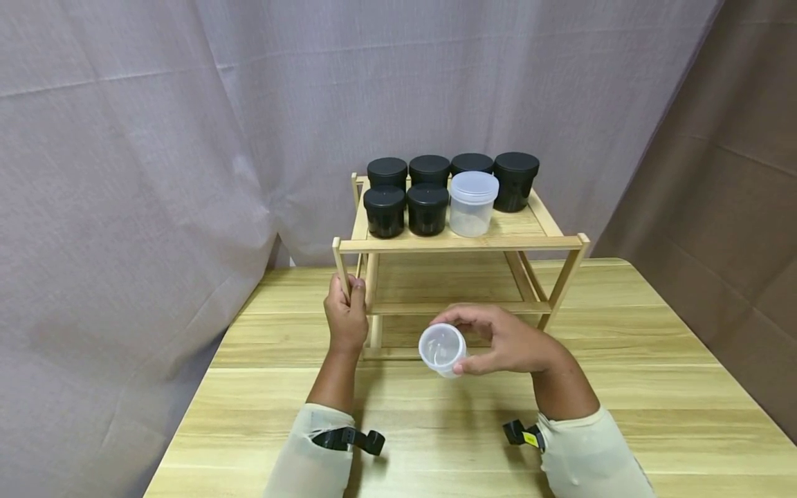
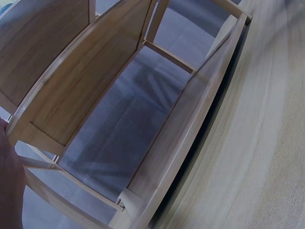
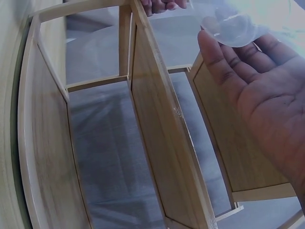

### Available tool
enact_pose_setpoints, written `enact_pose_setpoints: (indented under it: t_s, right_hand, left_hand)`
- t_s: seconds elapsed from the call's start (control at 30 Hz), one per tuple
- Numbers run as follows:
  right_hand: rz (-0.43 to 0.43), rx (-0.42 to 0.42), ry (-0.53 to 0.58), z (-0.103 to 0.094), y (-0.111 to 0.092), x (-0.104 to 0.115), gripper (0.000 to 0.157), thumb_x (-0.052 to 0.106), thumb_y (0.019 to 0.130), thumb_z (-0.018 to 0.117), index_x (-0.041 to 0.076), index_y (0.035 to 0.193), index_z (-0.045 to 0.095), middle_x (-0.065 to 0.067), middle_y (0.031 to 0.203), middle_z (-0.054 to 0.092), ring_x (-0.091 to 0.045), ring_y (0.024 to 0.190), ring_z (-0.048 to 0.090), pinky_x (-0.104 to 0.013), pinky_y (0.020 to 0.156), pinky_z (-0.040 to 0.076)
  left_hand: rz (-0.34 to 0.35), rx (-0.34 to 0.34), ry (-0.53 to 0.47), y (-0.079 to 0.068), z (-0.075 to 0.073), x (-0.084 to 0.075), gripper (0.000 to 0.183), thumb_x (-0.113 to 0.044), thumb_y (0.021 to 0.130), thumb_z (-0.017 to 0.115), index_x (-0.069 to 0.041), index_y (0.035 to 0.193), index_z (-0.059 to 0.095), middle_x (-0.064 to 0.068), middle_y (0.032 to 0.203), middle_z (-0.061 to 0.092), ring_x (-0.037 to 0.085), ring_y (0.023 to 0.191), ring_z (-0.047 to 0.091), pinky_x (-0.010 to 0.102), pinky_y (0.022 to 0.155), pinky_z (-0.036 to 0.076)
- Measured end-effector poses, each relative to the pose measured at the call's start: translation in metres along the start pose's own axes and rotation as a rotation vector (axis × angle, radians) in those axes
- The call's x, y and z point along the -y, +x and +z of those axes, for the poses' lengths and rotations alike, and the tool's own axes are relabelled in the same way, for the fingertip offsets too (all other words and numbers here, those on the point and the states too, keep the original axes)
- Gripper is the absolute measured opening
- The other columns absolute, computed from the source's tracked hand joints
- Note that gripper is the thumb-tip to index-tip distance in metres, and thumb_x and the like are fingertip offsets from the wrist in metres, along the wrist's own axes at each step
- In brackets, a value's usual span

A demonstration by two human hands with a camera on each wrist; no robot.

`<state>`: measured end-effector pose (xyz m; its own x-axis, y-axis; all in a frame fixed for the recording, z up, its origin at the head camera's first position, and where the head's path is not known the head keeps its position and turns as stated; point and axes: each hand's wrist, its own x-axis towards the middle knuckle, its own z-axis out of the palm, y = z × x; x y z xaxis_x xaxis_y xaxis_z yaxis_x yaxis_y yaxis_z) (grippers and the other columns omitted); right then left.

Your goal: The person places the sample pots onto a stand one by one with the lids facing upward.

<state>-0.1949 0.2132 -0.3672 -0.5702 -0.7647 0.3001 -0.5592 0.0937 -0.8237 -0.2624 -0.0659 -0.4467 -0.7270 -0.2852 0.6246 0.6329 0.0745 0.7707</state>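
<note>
My left hand (image 1: 346,315) grips the left front post of a wooden shelf rack (image 1: 461,243). In front of the rack my right hand (image 1: 507,340) holds a small clear plastic jar (image 1: 443,348) between thumb and fingers. The jar is tilted, its round mouth or top towards me; whether a lid is on it I cannot tell. In the right wrist view the clear jar (image 3: 228,28) shows at the top, with curled fingers under it. The left wrist view catches only a dark edge of the left hand (image 2: 10,186).
On the rack's top shelf stand several black lidded jars (image 1: 427,209) in two rows, plus a clear jar with a whitish lid (image 1: 474,204) at the front. Lower shelves sit beneath. The rack stands on a wooden table (image 1: 654,387), with grey curtain (image 1: 299,104) behind.
</note>
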Motion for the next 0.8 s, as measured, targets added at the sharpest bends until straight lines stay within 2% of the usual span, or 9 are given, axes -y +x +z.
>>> enact_pose_setpoints:
  t_s: [0.3,0.47,0.8]
  right_hand:
    - [-0.101,-0.123,-0.038,-0.0019,-0.0015,-0.001,0.055,-0.009,0.084,0.084,0.002,0.134,0.065,-0.015,0.123,0.072,-0.016,0.11,0.071,-0.03,0.102,0.06]
    - [-0.111,-0.197,-0.036,-0.0019,-0.0026,0.0012,0.055,-0.011,0.081,0.082,0.0,0.132,0.064,-0.008,0.123,0.072,-0.015,0.11,0.07,-0.027,0.103,0.059]
    - [-0.152,-0.284,-0.01,-0.0032,-0.0044,0.0046,0.053,-0.014,0.079,0.076,-0.009,0.129,0.061,0.002,0.119,0.071,-0.013,0.102,0.07,-0.026,0.09,0.061]
  left_hand:
    - [0.0,-0.006,0.009,-0.0001,-0.0001,-0.0001,0.016,-0.002,0.105,0.055,0.007,0.093,0.054,-0.013,0.059,0.043,-0.001,0.049,0.034,0.018,0.042,0.025]
    - [0.001,0.001,0.006,0.0,-0.0002,-0.0009,0.015,-0.002,0.106,0.054,0.008,0.093,0.054,-0.013,0.059,0.043,-0.001,0.049,0.034,0.017,0.042,0.026]
    - [0.007,0.001,-0.013,-0.0003,0.0003,-0.0002,0.016,-0.001,0.106,0.055,0.008,0.093,0.054,-0.013,0.059,0.043,0.0,0.049,0.035,0.018,0.041,0.026]
